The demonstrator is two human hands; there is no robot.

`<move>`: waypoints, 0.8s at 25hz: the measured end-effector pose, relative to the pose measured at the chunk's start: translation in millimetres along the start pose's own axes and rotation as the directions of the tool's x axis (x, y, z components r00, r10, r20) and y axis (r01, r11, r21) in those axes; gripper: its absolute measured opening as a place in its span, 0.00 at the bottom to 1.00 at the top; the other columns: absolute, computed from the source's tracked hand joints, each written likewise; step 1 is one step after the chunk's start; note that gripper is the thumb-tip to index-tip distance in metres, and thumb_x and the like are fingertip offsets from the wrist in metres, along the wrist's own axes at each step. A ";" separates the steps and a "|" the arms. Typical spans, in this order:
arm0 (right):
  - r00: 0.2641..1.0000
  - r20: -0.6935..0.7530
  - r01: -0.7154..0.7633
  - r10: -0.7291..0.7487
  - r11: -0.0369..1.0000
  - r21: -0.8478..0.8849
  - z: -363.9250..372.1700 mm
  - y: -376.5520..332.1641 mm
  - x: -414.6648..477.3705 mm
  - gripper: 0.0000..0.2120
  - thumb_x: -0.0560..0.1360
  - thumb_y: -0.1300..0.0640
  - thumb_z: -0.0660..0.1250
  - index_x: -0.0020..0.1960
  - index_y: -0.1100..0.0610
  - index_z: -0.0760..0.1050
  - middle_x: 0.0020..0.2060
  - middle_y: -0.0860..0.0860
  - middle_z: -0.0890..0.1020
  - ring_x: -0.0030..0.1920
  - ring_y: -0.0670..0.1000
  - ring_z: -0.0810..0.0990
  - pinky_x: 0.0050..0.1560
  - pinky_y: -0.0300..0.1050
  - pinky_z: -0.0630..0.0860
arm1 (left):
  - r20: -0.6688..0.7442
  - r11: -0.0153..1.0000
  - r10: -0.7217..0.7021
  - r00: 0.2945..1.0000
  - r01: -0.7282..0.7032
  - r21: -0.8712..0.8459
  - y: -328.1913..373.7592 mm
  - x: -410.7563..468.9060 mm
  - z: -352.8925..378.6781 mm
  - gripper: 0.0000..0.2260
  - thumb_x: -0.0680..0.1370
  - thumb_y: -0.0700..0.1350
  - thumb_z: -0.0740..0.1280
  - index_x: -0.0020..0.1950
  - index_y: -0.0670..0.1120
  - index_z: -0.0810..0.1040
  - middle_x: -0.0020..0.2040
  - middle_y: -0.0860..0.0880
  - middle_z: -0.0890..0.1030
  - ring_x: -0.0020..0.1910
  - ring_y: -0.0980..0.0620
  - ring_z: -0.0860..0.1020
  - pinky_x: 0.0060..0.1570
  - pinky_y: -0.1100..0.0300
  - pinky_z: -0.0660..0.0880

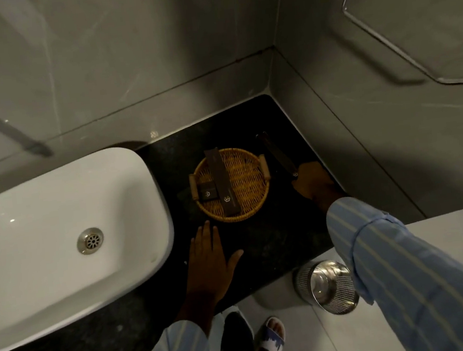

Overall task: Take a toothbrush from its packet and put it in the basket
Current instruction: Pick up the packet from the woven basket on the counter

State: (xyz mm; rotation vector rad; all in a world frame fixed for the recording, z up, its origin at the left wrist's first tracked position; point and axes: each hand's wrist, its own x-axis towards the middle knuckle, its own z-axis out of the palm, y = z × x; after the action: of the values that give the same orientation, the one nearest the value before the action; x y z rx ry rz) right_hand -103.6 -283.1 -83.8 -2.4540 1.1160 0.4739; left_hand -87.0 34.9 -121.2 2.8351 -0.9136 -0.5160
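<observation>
Round woven wicker basket (230,185) on black speckled desk (274,236): holds a long dark box (222,182) and a small dark box (207,193); no bare toothbrush inside. Right hand (313,181), just right of basket, closed on a long dark packet (276,153), apparently unopened, though dim. Left hand (209,254), below basket, flat, fingers spread, empty. Opening and placing remain.

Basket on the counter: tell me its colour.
Golden-tan woven wicker basket, shown in the head view.
</observation>
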 end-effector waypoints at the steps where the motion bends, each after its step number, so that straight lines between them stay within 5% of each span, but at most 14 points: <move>1: 1.000 -0.014 0.017 -0.017 1.000 -0.010 -6.0 1.1 -3.6 0.13 0.77 0.57 0.67 0.57 0.65 0.78 0.48 0.62 0.81 0.49 0.64 0.81 0.38 0.48 0.76 | -0.030 0.999 -0.012 0.999 0.011 -0.040 0.2 0.2 -7.8 0.41 0.77 0.69 0.53 0.80 0.40 0.59 0.81 0.41 0.57 0.80 0.41 0.55 0.78 0.45 0.55; 5: 0.993 -0.093 0.067 -0.069 0.997 -0.024 -36.5 0.6 -22.8 0.09 0.77 0.55 0.67 0.42 0.60 0.76 0.31 0.51 0.73 0.36 0.57 0.78 0.33 0.44 0.70 | -0.119 0.986 0.015 0.993 -0.035 -0.165 6.7 5.7 -59.0 0.43 0.76 0.70 0.52 0.81 0.41 0.55 0.82 0.42 0.54 0.81 0.43 0.54 0.78 0.48 0.57; 8: 0.989 -0.109 0.106 -0.100 0.993 0.050 -70.3 -6.1 -40.5 0.13 0.77 0.54 0.68 0.52 0.63 0.79 0.47 0.60 0.82 0.44 0.59 0.82 0.40 0.46 0.75 | -0.211 0.970 0.060 0.976 -0.107 -0.218 20.5 25.8 -116.1 0.41 0.78 0.65 0.59 0.82 0.41 0.53 0.82 0.42 0.53 0.81 0.43 0.53 0.78 0.47 0.56; 14: 0.942 -0.213 0.277 -0.261 0.960 0.047 -135.8 -24.3 -88.1 0.23 0.76 0.52 0.69 0.67 0.63 0.73 0.65 0.63 0.76 0.64 0.63 0.75 0.63 0.53 0.72 | -0.294 0.875 0.030 0.955 -0.168 -0.454 59.5 54.4 -239.8 0.40 0.77 0.67 0.60 0.82 0.45 0.53 0.82 0.44 0.57 0.80 0.45 0.56 0.77 0.54 0.53; 16: 0.920 -0.246 0.325 -0.304 0.944 0.049 -156.0 -29.0 -104.9 0.24 0.77 0.52 0.69 0.67 0.63 0.72 0.66 0.63 0.75 0.66 0.63 0.74 0.64 0.54 0.70 | -0.251 0.755 -0.028 0.968 -0.144 -0.639 73.3 62.7 -283.3 0.37 0.77 0.64 0.63 0.81 0.47 0.58 0.79 0.44 0.64 0.77 0.44 0.64 0.77 0.49 0.60; 18: 0.894 -0.278 0.382 -0.350 0.922 0.067 -176.5 -32.1 -122.4 0.23 0.76 0.52 0.70 0.67 0.63 0.72 0.65 0.62 0.75 0.66 0.62 0.74 0.64 0.52 0.70 | -0.199 0.532 -0.082 0.977 -0.126 -0.837 84.4 62.4 -321.1 0.28 0.78 0.56 0.67 0.75 0.47 0.70 0.72 0.41 0.75 0.69 0.42 0.75 0.71 0.47 0.70; 20: 0.858 -0.319 0.447 -0.403 0.891 0.078 -193.5 -32.7 -136.7 0.21 0.75 0.54 0.71 0.64 0.62 0.75 0.62 0.62 0.77 0.63 0.62 0.76 0.61 0.49 0.72 | -0.178 0.323 -0.059 0.982 -0.150 -0.935 89.9 56.4 -347.1 0.12 0.79 0.48 0.68 0.60 0.44 0.82 0.55 0.41 0.86 0.53 0.44 0.84 0.53 0.54 0.82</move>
State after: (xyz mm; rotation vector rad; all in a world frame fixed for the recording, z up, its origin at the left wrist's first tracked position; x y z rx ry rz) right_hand -137.0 -271.3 152.8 -2.5843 0.6365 -0.1152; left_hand 30.0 -68.2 206.5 1.6736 -0.3806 -0.5215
